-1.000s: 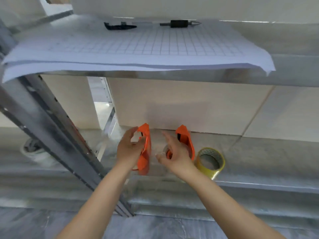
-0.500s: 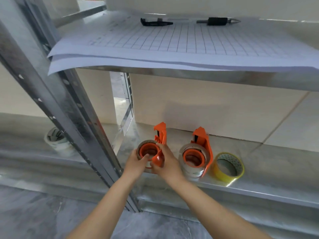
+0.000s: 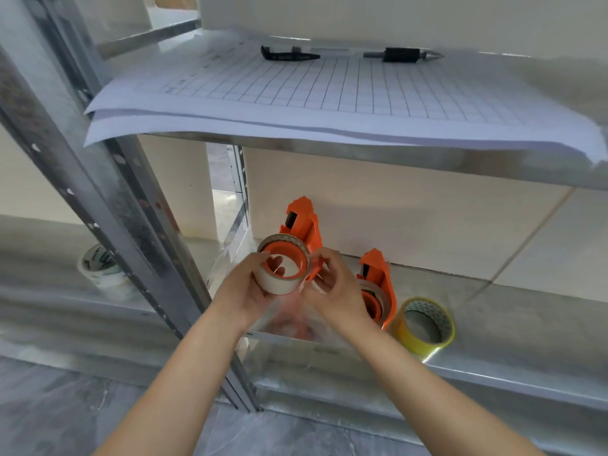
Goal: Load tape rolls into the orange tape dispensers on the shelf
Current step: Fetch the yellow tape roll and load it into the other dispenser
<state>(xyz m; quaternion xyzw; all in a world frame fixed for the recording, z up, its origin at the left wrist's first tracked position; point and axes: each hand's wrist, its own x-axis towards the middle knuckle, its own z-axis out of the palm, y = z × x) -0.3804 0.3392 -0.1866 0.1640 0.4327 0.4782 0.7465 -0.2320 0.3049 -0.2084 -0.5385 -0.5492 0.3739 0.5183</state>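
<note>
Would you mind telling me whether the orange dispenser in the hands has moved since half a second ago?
Yes. The held orange dispenser has been lifted off the shelf; it now sits higher than the second dispenser, which stays on the shelf beside the yellow tape roll.

Galvanised metal shelving unit with perforated upright post, pale cream wall behind the shelves, grey marbled floor below, soft even daylight, bright opening beyond the rear post.

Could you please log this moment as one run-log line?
left hand: holds clear tape roll | right hand: on its orange dispenser | second dispenser: on shelf
</note>
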